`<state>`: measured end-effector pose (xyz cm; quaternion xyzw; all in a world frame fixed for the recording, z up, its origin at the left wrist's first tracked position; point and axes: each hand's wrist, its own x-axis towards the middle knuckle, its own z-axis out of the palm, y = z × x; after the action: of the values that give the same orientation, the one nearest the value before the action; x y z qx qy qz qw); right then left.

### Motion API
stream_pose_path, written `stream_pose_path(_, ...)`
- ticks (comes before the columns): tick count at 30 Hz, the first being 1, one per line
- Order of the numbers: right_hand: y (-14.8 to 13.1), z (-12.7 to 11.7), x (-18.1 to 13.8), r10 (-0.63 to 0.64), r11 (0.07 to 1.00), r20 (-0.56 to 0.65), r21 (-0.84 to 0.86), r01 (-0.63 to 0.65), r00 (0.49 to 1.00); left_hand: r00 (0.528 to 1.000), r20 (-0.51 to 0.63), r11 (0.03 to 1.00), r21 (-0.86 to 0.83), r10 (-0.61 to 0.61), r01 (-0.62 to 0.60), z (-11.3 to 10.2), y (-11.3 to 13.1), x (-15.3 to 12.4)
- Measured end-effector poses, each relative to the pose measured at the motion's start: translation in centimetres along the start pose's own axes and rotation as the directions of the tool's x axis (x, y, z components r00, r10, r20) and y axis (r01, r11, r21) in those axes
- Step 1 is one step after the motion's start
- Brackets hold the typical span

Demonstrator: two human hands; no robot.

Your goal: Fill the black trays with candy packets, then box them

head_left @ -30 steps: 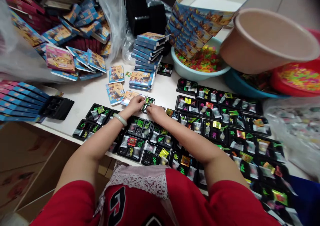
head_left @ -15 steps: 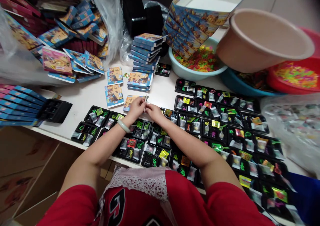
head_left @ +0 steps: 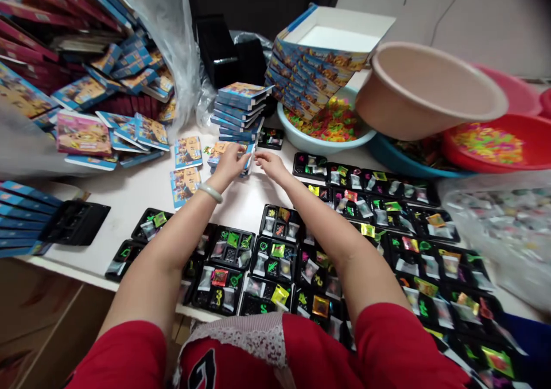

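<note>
My left hand [head_left: 232, 162], with a pale bangle at the wrist, is closed at the right side of a small blue printed box [head_left: 216, 152]. The box lies on a short stack, and the fingers partly cover it. My right hand [head_left: 270, 164] is just right of that stack, fingers apart and holding nothing. Two flat blue boxes lie to the left, a farther box [head_left: 188, 151] and a nearer box [head_left: 185, 183]. Behind my hands rises a taller stack of blue boxes [head_left: 243, 105].
Black compartment trays [head_left: 232, 246] with wrapped sweets and small plastic pieces cover the front and right. Beyond stand a pale blue basin [head_left: 321, 142], a beige tub [head_left: 413, 90] and a red basin [head_left: 508, 165]. Loose boxes [head_left: 84, 132] pile up at the left by clear plastic [head_left: 172, 50].
Both hands have moved away from me, carrying the small blue box from the table onto the short stack. My right hand has let go and its fingers have parted. The view has shifted.
</note>
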<state>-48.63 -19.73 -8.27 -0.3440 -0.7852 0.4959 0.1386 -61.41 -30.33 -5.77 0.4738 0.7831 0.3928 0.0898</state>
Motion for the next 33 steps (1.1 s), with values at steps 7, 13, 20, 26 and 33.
stream_pose_path(7, 1.9, -3.6, 3.9, -0.122, 0.754, 0.016, -0.649, 0.103, 0.992, 0.982, -0.159, 0.984, 0.131, -0.100, 0.122, -8.2, -6.8, -6.2)
stream_pose_path(13, 1.3, -2.8, 5.9, -0.171, 0.575, 0.095, -0.799, 0.177, 0.981, 0.994, 0.059, 0.927, 0.369, -0.095, 0.067, -14.2, -12.0, -11.2)
stream_pose_path(20, 0.4, -1.9, 2.2, -0.095, 0.501, 0.119, -0.852, 0.151, 0.988, 0.954, 0.297, 0.924, 0.375, -0.046, -0.072, -13.5, -14.0, -12.6)
stream_pose_path(26, 0.7, -1.9, -3.0, -0.045, 0.594, 0.107, -0.796, 0.113, 0.993, 0.958, 0.286, 0.944, 0.309, 0.027, -0.119, -12.7, -13.2, -12.4)
stream_pose_path(33, 3.1, -3.9, -3.7, -0.254, 0.663, 0.236, -0.664, 0.347, 0.938, 0.944, 0.309, 0.954, 0.226, 0.119, -0.195, -11.1, -8.8, -13.2)
